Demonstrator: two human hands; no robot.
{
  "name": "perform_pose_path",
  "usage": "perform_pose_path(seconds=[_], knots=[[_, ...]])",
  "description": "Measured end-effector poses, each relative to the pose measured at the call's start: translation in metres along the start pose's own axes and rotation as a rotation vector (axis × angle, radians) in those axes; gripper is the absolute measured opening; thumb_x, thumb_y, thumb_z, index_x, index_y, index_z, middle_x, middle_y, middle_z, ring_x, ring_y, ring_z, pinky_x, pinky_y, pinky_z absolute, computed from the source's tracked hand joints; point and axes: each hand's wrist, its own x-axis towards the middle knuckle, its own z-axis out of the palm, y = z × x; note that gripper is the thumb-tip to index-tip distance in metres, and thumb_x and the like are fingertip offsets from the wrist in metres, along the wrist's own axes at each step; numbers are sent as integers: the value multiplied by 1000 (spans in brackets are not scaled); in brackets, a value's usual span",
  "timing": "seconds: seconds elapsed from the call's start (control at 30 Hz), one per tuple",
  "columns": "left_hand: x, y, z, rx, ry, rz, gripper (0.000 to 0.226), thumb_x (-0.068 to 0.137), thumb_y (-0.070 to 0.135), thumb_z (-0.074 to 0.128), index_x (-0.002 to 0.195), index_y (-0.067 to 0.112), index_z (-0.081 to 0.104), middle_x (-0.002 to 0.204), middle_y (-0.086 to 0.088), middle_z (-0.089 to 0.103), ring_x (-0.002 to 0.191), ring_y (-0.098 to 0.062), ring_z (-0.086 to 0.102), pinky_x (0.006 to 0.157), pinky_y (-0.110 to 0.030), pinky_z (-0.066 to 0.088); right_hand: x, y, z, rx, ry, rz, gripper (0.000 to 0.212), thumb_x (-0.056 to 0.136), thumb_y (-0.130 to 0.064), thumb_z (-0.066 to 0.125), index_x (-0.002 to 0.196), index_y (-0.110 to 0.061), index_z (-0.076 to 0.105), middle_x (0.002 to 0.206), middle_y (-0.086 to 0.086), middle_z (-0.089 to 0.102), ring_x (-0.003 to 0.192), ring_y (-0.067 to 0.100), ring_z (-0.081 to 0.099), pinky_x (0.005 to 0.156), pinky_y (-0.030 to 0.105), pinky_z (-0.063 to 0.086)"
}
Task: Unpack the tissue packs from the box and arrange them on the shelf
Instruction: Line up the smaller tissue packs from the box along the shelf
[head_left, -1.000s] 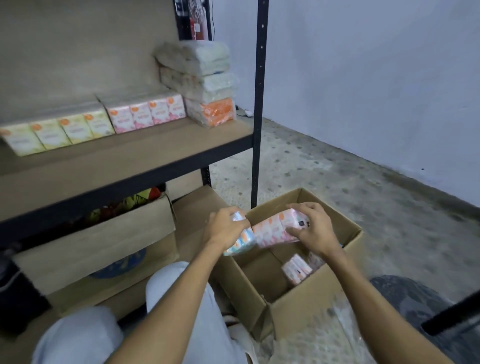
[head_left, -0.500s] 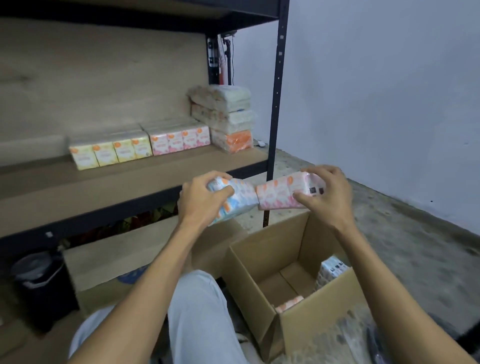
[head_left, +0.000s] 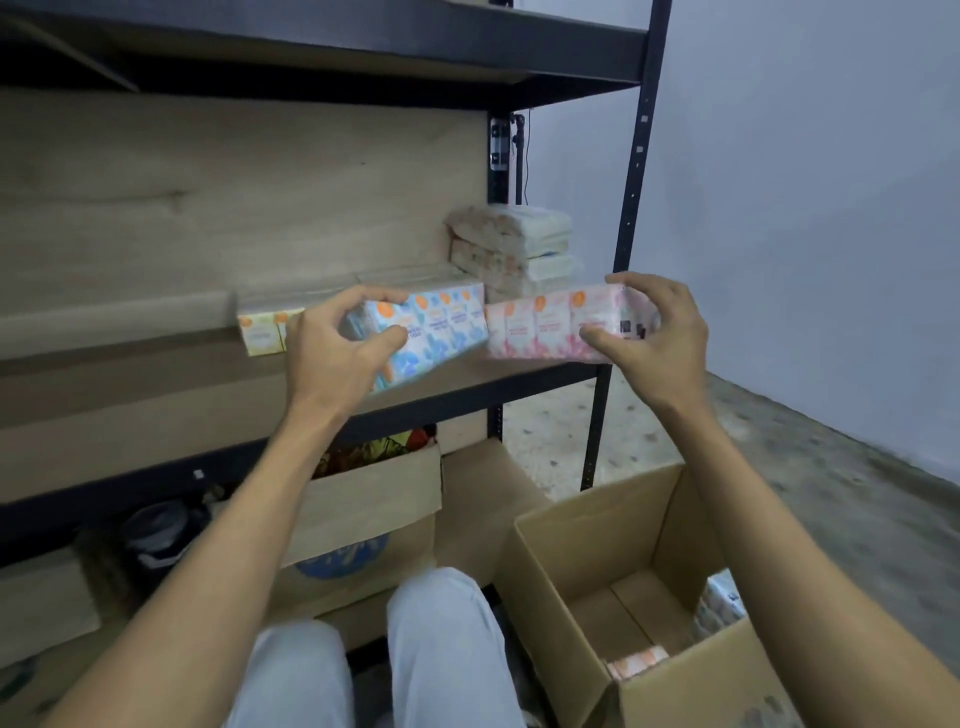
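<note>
My left hand (head_left: 337, 348) grips a blue tissue pack (head_left: 441, 332) by its left end, held over the wooden shelf (head_left: 156, 405). My right hand (head_left: 649, 338) grips a pink tissue pack (head_left: 540, 332) by its right end, level with the shelf's right part. The two packs sit end to end in the air. Behind them a yellow tissue pack (head_left: 260, 332) stands on the shelf and white wrapped tissue bundles (head_left: 519, 244) are stacked at the back right. The open cardboard box (head_left: 571, 545) on the floor at lower right holds a few more packs (head_left: 636, 667).
A black metal upright (head_left: 623, 249) stands at the shelf's right front corner. An upper shelf board (head_left: 363, 47) runs overhead. Under the shelf sit another open carton (head_left: 374, 499) and a dark bin (head_left: 156, 530). My knees (head_left: 441, 623) are at bottom centre; grey wall (head_left: 831, 208) at right.
Both hands have lifted the blue and pink packs out of the box and up to the height of the shelf. The view has tilted upward.
</note>
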Motion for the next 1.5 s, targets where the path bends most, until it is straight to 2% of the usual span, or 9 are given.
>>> perform_pose_path(seconds=[0.23,0.47,0.63,0.7,0.87,1.1,1.23,1.4,1.5], knots=[[10,-44,-28,128,72,-10,28,62,24,65,87,33,73,99,17,71,92,-6,65,83,-24,50,2,-2,79,97,-88,-16,52,64,-28,83,112,-28,63,116,-1,57,109,6,50,96,23,43],[10,-85,-51,271,17,13,33,64,8,72,92,26,75,103,14,70,103,-2,61,90,-3,36,0,10,129,151,-192,21,54,63,-25,85,110,-26,61,116,-5,49,111,9,47,93,35,48],[17,-108,-61,289,-58,16,37,65,1,75,94,23,75,105,16,68,108,-3,57,98,-16,40,7,31,142,84,-316,62,49,65,-18,86,105,-25,58,122,0,48,113,11,42,71,-1,38],[22,-117,-64,324,-100,-1,38,65,0,76,95,22,74,108,12,69,110,-3,56,98,-16,39,11,40,145,36,-333,56,49,65,-17,85,104,-25,57,124,2,51,112,9,41,77,-4,30],[30,-136,-66,383,-156,-68,48,67,-3,72,105,26,71,116,12,64,115,-2,50,88,2,28,17,56,155,-99,-420,39,55,67,-19,84,115,-25,58,132,1,50,121,17,45,104,29,34],[42,-148,-60,441,-216,-82,51,69,0,70,113,25,67,122,7,59,114,-6,45,95,-23,34,28,58,166,-180,-525,-9,59,69,-15,82,123,-20,57,136,7,47,128,23,41,108,31,29],[47,-142,-59,512,-220,-82,50,64,21,65,114,30,66,121,7,62,112,-13,51,102,-39,39,40,52,176,-365,-511,-51,60,65,-25,82,119,-25,56,137,6,48,131,28,36,109,47,32],[53,-118,-30,593,-16,-5,41,73,20,68,114,26,67,120,4,67,112,-21,58,104,-40,38,41,23,210,-385,-468,-181,62,71,-38,77,126,-26,53,140,6,48,134,28,35,109,52,30],[60,-110,-10,638,-110,-24,47,78,22,67,124,25,61,126,-1,62,117,-24,54,101,-36,38,37,13,234,-478,-521,-167,64,78,-45,68,136,-30,44,148,4,38,142,28,22,114,55,17]])
